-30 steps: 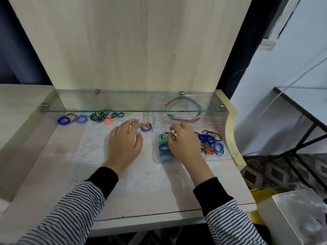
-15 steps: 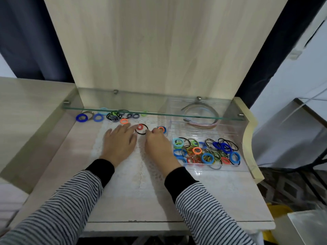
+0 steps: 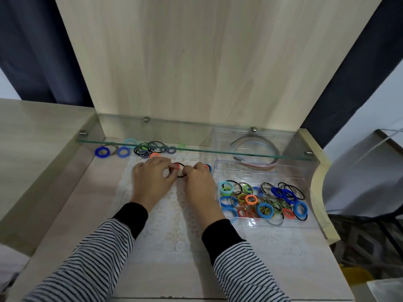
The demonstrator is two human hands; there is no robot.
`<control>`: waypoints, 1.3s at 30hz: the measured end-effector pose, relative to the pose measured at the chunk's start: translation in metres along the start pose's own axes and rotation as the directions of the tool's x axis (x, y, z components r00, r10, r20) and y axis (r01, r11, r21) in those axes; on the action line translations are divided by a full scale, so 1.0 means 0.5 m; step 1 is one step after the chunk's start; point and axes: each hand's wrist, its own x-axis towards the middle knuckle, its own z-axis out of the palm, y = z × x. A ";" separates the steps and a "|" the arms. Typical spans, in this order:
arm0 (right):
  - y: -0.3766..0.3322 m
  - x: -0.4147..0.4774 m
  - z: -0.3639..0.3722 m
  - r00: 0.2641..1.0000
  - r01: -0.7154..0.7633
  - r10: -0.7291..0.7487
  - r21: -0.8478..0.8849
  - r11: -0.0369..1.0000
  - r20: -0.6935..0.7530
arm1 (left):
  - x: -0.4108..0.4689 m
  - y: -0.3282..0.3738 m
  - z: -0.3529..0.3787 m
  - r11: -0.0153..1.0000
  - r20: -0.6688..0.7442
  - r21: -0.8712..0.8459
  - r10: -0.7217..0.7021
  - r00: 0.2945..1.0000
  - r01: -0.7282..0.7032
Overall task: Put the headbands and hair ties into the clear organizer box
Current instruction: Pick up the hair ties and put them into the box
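My left hand and right hand lie close together on the lace mat. A thin black hair tie and a red hair tie sit between their fingertips. My left fingers curl onto the red tie, and my right fingers pinch the black one. A blue-and-orange tie peeks out beside my right knuckles. To the right stands the clear organizer box. Its front compartment holds several coloured hair ties, and its back compartment holds headbands.
Loose ties lie at the back left under a glass shelf: two blue rings, a dark cluster, an orange one and a green one. A tall wooden panel rises behind.
My right hand has left the box and moved left to the ties on the mat. Both hands' fingers have curled onto the ties between them. The view has swung left.
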 end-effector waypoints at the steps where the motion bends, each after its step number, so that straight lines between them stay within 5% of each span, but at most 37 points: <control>1: -0.001 -0.001 0.002 1.000 0.007 -0.007 0.005 1.000 -0.016 | -0.001 -0.002 0.002 1.000 0.000 0.011 0.017 1.000 -0.017; 7: -0.011 -0.010 0.014 0.990 0.011 -0.009 0.017 1.000 -0.140 | -0.003 0.000 0.002 0.995 -0.013 0.052 0.089 0.996 -0.089; 16: -0.014 -0.054 0.009 0.998 0.048 -0.046 0.029 0.998 -0.048 | -0.024 0.019 -0.026 0.980 -0.134 0.187 0.098 0.986 -0.072; 26: 0.029 -0.092 -0.102 0.993 0.077 -0.066 0.122 0.990 -0.095 | -0.063 0.066 -0.026 0.976 -0.218 0.134 0.199 0.955 -0.173; 39: 0.181 -0.132 -0.223 0.968 -0.048 0.054 0.032 0.998 -0.246 | -0.108 0.221 -0.011 0.918 -0.121 -0.060 0.384 0.915 -0.393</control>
